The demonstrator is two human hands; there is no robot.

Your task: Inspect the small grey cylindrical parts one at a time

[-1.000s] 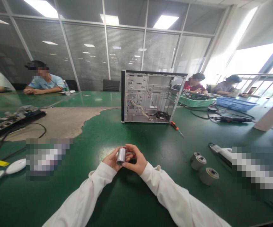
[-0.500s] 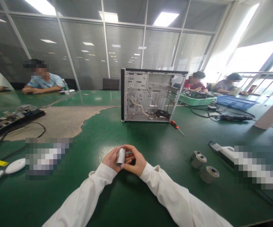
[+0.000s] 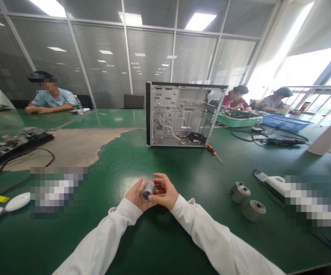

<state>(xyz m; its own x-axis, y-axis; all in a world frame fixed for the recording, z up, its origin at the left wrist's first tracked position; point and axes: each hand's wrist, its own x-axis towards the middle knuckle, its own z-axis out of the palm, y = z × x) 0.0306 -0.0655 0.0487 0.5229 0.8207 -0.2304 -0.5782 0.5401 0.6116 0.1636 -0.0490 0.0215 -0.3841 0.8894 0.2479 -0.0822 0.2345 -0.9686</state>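
Note:
Between my hands is a small silver metal cylinder (image 3: 149, 188), tilted so that a dark, hollow-looking end faces me. My left hand (image 3: 135, 195) cradles it from the left and below, thumb raised beside it. From the right, my right hand (image 3: 167, 193) grips it, its thumb at the near end and its fingers bent around the far side. Some fingertips are hidden behind the cylinder. To the right on the table stand several similar grey metal cylinders, including a wide one (image 3: 253, 212) and a narrower one (image 3: 241, 194).
An open computer case (image 3: 188, 114) stands ahead on the green table (image 3: 119, 236), an orange-handled screwdriver (image 3: 212, 149) by its corner. Behind on the right are a green basket (image 3: 240, 121) and a blue basket (image 3: 286, 123). A power strip (image 3: 13, 149) lies left. Other people sit across.
The cylinder has tipped, and its near end now faces me more, showing the dark inside. My right-hand fingers have shifted around it; both hands stay in nearly the same place.

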